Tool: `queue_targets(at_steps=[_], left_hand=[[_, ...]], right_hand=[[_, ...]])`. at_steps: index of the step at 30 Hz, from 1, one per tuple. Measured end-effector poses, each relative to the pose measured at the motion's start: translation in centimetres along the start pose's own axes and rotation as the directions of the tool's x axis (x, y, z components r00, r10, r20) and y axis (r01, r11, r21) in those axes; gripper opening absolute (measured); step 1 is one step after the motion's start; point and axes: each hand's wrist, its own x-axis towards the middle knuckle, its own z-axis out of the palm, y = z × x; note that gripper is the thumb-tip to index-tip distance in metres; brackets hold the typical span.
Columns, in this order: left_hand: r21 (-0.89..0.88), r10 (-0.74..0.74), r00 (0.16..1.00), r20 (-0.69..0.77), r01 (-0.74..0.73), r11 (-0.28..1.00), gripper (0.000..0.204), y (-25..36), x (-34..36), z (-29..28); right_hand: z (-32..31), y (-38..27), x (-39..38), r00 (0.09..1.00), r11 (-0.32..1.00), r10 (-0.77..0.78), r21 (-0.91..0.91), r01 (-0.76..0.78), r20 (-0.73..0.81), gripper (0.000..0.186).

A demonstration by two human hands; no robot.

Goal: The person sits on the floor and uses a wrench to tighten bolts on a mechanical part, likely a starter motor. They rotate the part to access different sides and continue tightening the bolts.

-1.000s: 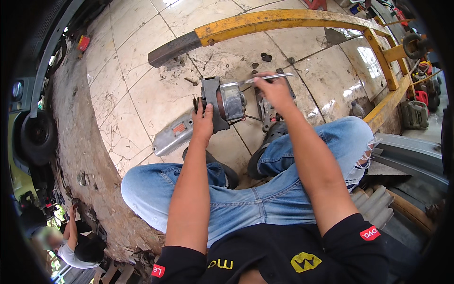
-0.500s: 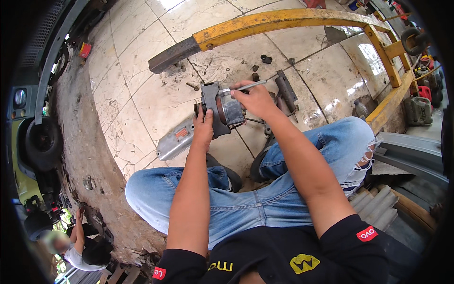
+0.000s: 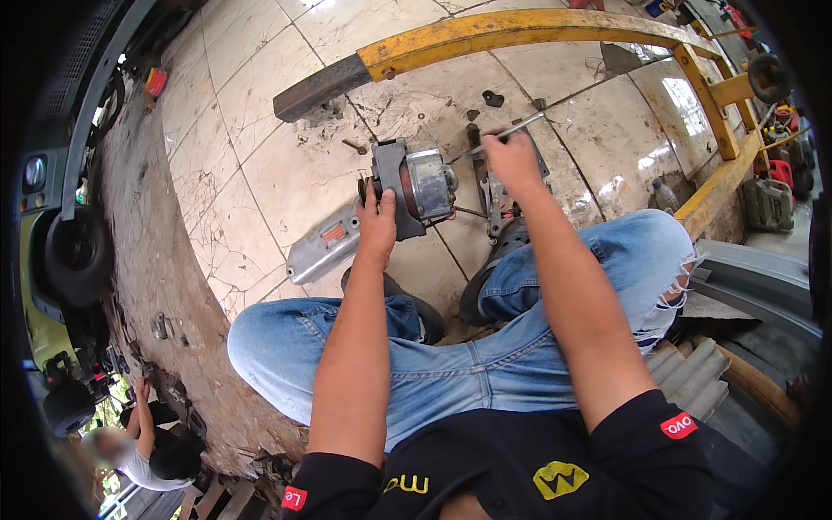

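The motor point(image 3: 426, 186) sits on the tiled floor point(image 3: 260, 147) near the middle of the view — a scuffed grey metal body, a reddish-brown band round its waist, and a dark, squarish plate toward 9 o'clock. Its metal looks worn and grimy, with a rounded knob at its 3 o'clock end.

The left hand point(image 3: 376, 225) reaches in from 7 o'clock, its fingers on the dark plate; I cannot tell how firmly they grip. The right hand point(image 3: 514, 163), at 2 o'clock of the motor, has its fingers clamped on a slim metal rod point(image 3: 524, 123) that slants down toward the motor.

A silver cover point(image 3: 321, 251) lies close at 8 o'clock, and a bolt point(image 3: 354, 146) at 10. Metal tools point(image 3: 492, 208) crowd 3 o'clock, beside the motor. A yellow frame point(image 3: 520, 30) arches from 11 to 2 o'clock, bounding that side, with a band of tile between. The widest room runs toward 9 and 10 o'clock — tile as far as the dirt edge. Shoes point(image 3: 416, 316) hem in 5 to 7 o'clock.
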Motion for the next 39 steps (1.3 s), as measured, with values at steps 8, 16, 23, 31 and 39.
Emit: queue_targets(at_steps=[8,16,23,31,39], left_hand=[[0.165,0.162,0.976,-0.147,-0.137,0.977,0.063,1.0,0.1,0.2],[0.033,-0.051,0.995,0.086,0.048,0.998,0.075,3.0,0.6,-1.9],[0.089,-0.133,0.991,0.02,0.131,0.987,0.083,4.0,0.0,-1.0],[0.089,-0.087,0.995,0.047,0.082,0.993,0.073,5.0,-0.6,-0.8],[0.054,-0.178,0.983,0.049,0.176,0.983,0.086,6.2,-0.5,-0.5]], right_hand=[[-0.9,3.6,-1.1,0.917,0.845,0.368,-0.467,-0.26,0.154,0.051],[1.0,8.6,-3.4,0.758,0.553,0.509,-0.83,0.076,0.408,0.054],[0.4,10.3,-3.3,0.871,0.575,0.472,-0.797,-0.185,0.138,0.056],[1.2,8.5,-3.3,0.823,0.509,0.557,-0.83,-0.228,0.115,0.062],[0.3,4.0,-3.0,0.97,0.696,0.244,-0.696,-0.177,-0.002,0.041]])
